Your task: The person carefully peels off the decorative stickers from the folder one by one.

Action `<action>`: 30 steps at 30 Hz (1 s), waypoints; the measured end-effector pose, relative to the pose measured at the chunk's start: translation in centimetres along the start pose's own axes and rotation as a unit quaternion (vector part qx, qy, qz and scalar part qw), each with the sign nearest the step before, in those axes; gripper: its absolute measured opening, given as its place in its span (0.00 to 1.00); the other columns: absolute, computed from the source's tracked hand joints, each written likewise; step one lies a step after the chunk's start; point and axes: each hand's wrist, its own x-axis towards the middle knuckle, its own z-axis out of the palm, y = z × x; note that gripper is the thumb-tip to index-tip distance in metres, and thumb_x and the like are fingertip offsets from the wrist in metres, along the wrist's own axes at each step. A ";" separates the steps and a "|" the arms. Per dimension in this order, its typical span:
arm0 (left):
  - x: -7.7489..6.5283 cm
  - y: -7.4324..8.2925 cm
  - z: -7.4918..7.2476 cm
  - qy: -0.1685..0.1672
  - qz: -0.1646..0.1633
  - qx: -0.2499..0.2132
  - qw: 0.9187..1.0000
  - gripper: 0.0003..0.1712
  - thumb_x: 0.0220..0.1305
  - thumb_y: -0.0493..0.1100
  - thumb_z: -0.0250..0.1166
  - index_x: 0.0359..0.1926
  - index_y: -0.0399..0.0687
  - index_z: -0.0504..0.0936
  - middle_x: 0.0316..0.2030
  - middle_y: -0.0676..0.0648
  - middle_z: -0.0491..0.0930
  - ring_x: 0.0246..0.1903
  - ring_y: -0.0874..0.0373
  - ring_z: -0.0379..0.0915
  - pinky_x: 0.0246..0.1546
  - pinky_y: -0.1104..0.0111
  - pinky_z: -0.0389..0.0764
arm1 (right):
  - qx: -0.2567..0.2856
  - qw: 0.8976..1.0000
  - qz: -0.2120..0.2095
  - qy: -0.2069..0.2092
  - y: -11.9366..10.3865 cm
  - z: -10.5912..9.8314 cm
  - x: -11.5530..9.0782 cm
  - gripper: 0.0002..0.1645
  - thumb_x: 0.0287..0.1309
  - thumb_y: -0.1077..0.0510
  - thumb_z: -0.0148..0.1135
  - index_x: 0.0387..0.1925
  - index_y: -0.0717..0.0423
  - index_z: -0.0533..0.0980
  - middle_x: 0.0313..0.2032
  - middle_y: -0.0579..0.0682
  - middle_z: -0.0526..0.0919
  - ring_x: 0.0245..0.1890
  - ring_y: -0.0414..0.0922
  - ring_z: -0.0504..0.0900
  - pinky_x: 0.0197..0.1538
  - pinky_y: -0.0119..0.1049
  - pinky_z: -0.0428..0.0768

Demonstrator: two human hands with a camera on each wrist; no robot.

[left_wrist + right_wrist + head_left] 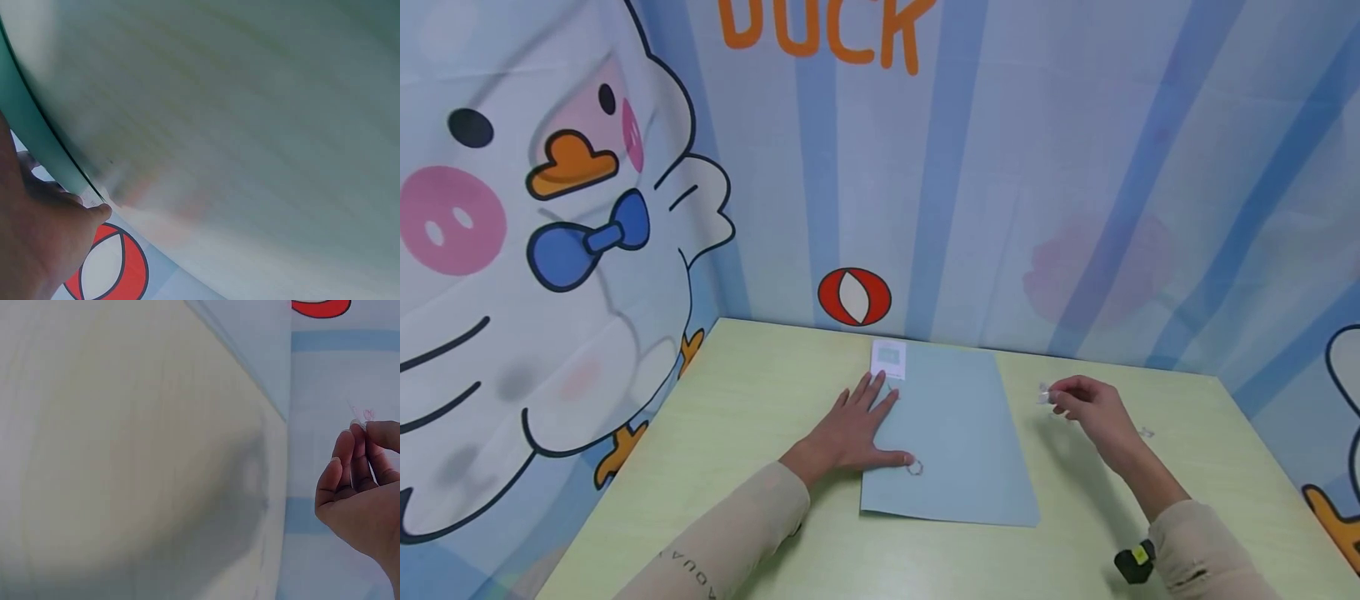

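Note:
A light blue sheet (958, 433), perhaps a folder or board, lies on the pale table. My left hand (853, 429) rests spread on its left part, thumb stretched out. The fingertips reach a small white card (888, 358) with a greenish square at the sheet's top left corner. Beside the thumb tip is a small ring-shaped mark or piece (915, 468); which one I cannot tell. To the right of the sheet, above the table, my right hand (1093, 412) pinches a small clear piece (1043, 394) between thumb and index finger. Pinkish marks show on this piece (367, 415) in the right wrist view.
Another small clear piece (1146, 432) lies on the table (752, 400), to the right of the right hand. Behind the table hangs a striped blue cloth (880, 167) with cartoon ducks. A black device (1135, 562) sits under the right wrist.

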 end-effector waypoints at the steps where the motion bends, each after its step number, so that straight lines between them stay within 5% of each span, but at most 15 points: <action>1: 0.0 0.0 0.0 0.000 0.000 -0.001 1.000 0.66 0.60 0.86 0.53 0.86 0.54 0.50 0.86 0.43 0.36 0.84 0.42 0.31 0.79 0.41 0.49 | -0.002 1.000 0.009 -0.002 0.4 -0.2 0.0 0.22 0.78 0.53 0.61 0.58 0.70 0.76 0.45 0.50 0.86 0.42 0.41 0.84 0.49 0.35 0.83; 10: 0.2 -0.1 0.4 0.002 0.004 -0.005 1.000 0.66 0.60 0.86 0.53 0.86 0.54 0.50 0.86 0.43 0.36 0.84 0.42 0.30 0.79 0.41 0.49 | -0.002 0.996 0.083 -0.026 3.5 -1.0 -0.8 0.22 0.78 0.56 0.61 0.58 0.72 0.75 0.41 0.51 0.84 0.39 0.45 0.81 0.42 0.35 0.82; 30: 0.1 0.0 0.1 0.003 0.002 -0.004 1.000 0.65 0.60 0.86 0.53 0.86 0.54 0.50 0.86 0.43 0.37 0.84 0.42 0.32 0.79 0.41 0.49 | -0.049 0.996 0.067 -0.028 5.0 -1.5 -1.0 0.16 0.76 0.61 0.61 0.52 0.73 0.79 0.38 0.51 0.83 0.33 0.43 0.77 0.35 0.35 0.79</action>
